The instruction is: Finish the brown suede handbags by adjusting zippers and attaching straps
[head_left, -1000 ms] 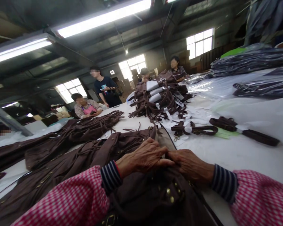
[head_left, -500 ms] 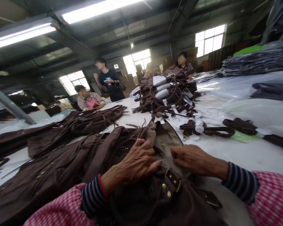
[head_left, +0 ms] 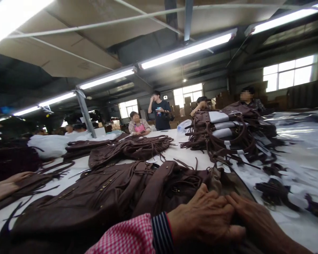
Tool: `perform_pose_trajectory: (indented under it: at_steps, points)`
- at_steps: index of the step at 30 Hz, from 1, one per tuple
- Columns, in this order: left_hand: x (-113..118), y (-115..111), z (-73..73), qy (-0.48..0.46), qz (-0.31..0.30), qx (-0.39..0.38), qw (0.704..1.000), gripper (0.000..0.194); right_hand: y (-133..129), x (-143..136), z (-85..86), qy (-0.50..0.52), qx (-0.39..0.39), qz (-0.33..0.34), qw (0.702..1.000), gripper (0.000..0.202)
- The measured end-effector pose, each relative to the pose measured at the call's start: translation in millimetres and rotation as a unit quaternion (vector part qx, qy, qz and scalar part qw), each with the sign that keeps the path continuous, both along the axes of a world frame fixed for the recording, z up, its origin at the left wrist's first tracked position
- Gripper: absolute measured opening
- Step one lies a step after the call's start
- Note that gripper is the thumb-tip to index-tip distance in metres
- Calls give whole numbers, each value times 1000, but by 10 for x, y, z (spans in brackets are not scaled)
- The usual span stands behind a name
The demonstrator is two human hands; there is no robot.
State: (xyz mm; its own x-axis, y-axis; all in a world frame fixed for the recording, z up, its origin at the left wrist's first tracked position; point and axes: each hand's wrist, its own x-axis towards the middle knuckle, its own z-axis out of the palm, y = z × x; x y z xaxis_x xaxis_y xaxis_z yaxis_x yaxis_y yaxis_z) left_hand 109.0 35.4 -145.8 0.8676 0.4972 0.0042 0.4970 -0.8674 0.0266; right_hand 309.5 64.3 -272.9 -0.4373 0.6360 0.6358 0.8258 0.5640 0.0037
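Note:
A dark brown handbag (head_left: 187, 185) lies at the lower right, its mouth spread to show a beige-grey lining (head_left: 237, 184). My left hand (head_left: 206, 217) rests across the opening, fingers bent and closed on the bag's edge. Close against it, my right hand (head_left: 257, 218) has its fingers curled at the lining, and the two hands touch. What lies under the fingertips is hidden. To the left, brown bags (head_left: 106, 190) with brass fittings lie flat beside the handbag.
A tall stack of brown bags (head_left: 225, 130) with white wrapping stands at the back right. Bundled straps (head_left: 275, 190) lie at right on the white table (head_left: 304, 155). Another person's hands (head_left: 7, 187) touch a fringed piece at left. Several people are beyond the table.
The view has swung left and upward. My right hand has come across to my left hand, closing the gap between them over the bag's opening.

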Motion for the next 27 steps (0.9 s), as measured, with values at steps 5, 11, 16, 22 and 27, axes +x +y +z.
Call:
perform_pose_trajectory:
  at_steps: [5, 11, 16, 22, 27]
  points:
    - [30, 35, -43, -11, -23, -7, 1000, 60, 5, 13, -24, 9, 58, -8, 998, 27]
    - [-91, 16, -55, -24, -61, 40, 997, 52, 20, -40, 19, -14, 117, -5, 993, 30]
    - [-92, 63, -13, -4, -70, 43, 997, 54, -11, -52, 138, -78, 172, -8, 982, 31]
    - [-84, 47, -29, -13, -81, 31, 996, 46, 90, -117, 33, -111, 116, -58, 985, 34]
    - [-113, 12, -52, -23, -85, 69, 994, 45, 114, -133, 1, -130, 128, -48, 982, 36]
